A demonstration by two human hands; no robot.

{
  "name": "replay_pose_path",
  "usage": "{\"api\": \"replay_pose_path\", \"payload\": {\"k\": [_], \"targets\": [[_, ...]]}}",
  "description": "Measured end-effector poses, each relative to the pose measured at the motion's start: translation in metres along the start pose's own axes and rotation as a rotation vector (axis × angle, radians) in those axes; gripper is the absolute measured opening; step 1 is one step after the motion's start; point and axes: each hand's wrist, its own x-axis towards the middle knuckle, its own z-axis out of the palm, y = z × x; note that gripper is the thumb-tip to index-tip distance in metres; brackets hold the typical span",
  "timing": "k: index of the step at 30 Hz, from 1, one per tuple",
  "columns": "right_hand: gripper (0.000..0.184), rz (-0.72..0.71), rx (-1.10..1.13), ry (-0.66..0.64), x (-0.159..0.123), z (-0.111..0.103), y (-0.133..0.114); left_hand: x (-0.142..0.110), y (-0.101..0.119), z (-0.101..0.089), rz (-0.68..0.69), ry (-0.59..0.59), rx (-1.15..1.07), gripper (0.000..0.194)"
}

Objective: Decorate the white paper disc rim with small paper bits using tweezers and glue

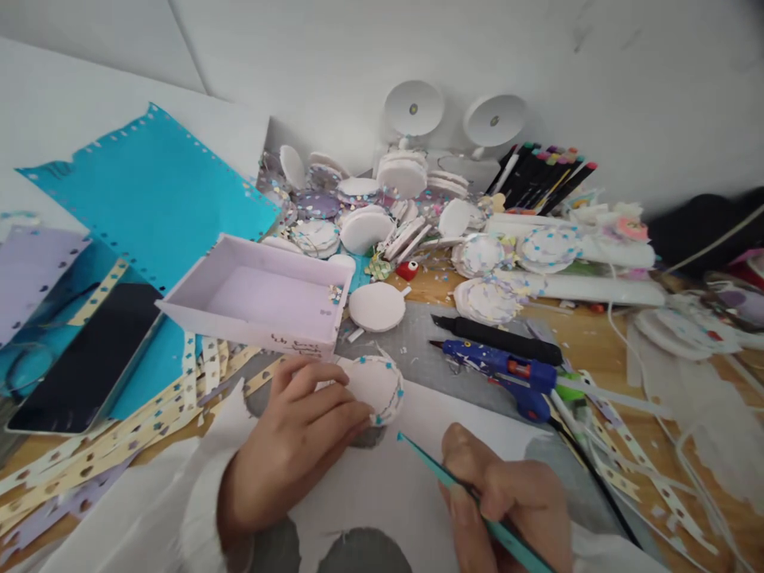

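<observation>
My left hand [304, 430] holds a small round white disc [371, 382] by its left and lower edge, fingers curled over it. Around the rim of the disc run a twisted string and several tiny blue pieces. My right hand [501, 493] pinches a pair of teal tweezers [438, 469] pointing up and left, just below and right of the disc. At their tip is a tiny blue speck, too small to make out surely. Beneath the hands lies a white sheet [370, 485] with round cut-outs. Another white disc [377, 307] lies just beyond.
A lilac open box [251, 298] with a few small pieces stands behind my left hand. To the right lie a blue glue gun [501, 366] and a black cutter [507, 338]. A phone [89, 358] and punched paper strips [137, 422] are on the left; decorated discs [364, 231] pile behind.
</observation>
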Motion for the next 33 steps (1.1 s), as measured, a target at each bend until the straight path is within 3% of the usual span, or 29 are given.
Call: {"api": "replay_pose_path", "payload": {"k": [4,11,17,22,29,33], "targets": [[0.021,0.049,0.149,0.113,0.001,0.002,-0.005,0.001,0.008,-0.003,-0.057,0.001,-0.138,0.011],[0.029,0.076,0.039,0.034,0.001,0.002,-0.007,0.000,0.013,-0.002,-0.046,-0.021,-0.226,0.012],[0.029,-0.023,-0.130,-0.097,0.005,-0.005,-0.010,-0.001,0.014,-0.003,-0.026,-0.043,-0.201,0.015],[0.033,-0.183,-0.378,-0.203,0.008,-0.008,-0.012,-0.001,0.013,-0.003,-0.003,-0.032,-0.184,0.016],[0.033,-0.245,-0.417,-0.209,0.001,-0.009,-0.007,-0.001,0.013,-0.003,0.010,-0.015,-0.173,0.016],[0.031,-0.161,-0.342,-0.169,0.007,-0.006,-0.009,0.000,0.012,-0.003,0.019,-0.010,-0.203,0.017]]}}
